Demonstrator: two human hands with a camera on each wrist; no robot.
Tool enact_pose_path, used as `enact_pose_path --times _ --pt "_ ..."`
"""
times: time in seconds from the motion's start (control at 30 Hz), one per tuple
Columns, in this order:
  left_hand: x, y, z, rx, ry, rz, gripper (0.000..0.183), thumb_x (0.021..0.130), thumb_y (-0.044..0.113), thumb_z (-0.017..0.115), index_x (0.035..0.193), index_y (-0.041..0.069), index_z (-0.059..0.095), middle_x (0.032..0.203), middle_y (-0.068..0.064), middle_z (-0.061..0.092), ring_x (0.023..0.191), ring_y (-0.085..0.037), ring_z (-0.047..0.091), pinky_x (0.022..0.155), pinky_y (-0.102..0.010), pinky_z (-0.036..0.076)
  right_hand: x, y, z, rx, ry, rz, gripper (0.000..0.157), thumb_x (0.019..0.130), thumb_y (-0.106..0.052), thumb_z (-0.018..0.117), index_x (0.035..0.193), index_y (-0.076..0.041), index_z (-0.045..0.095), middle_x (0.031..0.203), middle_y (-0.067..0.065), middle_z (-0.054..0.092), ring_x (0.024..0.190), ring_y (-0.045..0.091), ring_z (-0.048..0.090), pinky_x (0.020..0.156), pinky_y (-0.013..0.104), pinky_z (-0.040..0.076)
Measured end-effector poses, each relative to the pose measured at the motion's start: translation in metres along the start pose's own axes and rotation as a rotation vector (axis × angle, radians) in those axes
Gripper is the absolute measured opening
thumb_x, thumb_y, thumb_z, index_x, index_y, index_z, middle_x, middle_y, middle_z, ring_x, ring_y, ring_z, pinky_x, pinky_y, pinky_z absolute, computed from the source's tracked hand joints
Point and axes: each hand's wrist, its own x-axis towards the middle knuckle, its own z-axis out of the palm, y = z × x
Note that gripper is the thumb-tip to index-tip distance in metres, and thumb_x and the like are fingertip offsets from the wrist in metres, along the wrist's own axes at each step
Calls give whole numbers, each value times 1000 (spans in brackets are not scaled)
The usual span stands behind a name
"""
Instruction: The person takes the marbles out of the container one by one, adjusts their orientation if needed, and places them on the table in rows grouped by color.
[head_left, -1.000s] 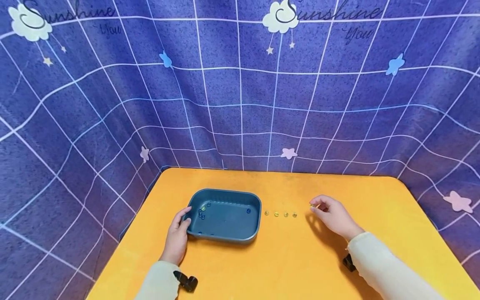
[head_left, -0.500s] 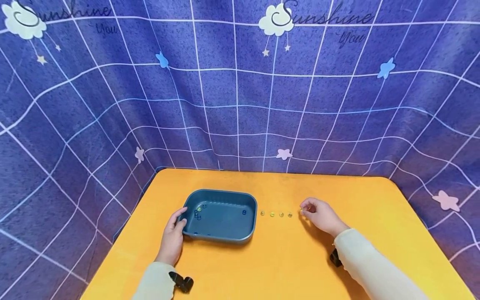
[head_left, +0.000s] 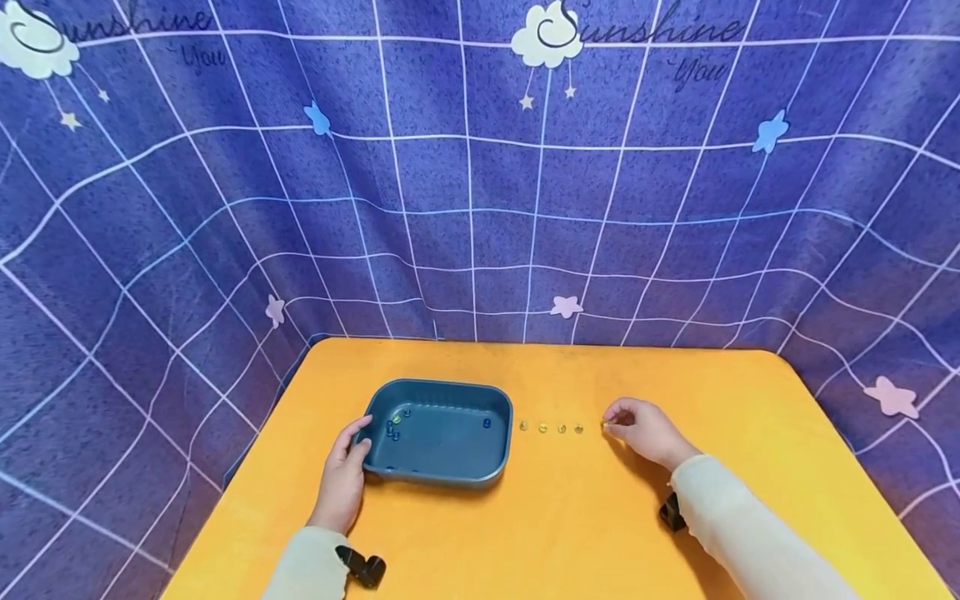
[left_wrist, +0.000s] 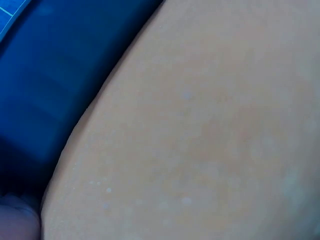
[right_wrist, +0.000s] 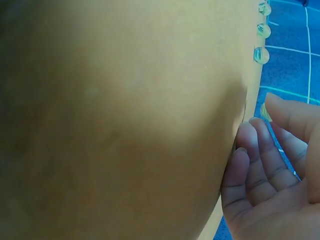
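Blue tray: left hand grips its 9 o'clock wall — a tug could shift it. Right hand, out at 3 o'clock, might bump the marble row; its pinched yellow marble — I'd guess — rolls if released roughly.

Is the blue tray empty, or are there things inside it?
The tray is not empty, though far from full: several dark-looking marbles and one yellowish marble lie inside, mostly near its left end.
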Motion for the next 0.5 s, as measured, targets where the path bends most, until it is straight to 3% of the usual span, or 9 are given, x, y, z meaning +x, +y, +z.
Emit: enact_pose_path --times 0.27,0.5 --pt "-4 3 0 18 2 -9 42 112 27 44 154 23 46 169 -2 22 156 -24 10 125 -51 11 2 -2 1 -23 -46 22 7 94 -5 74 98 -10 71 90 -1 67 84 17 62 73 33 52" --pt "-2 3 0 11 -7 -6 42 112 25 43 154 23 46 169 -2 21 156 -22 9 125 -49 10 5 1 3 -69 -49 -26 7 94 -5 73 97 -11 71 91 -3 67 86 15 62 80 39 52"
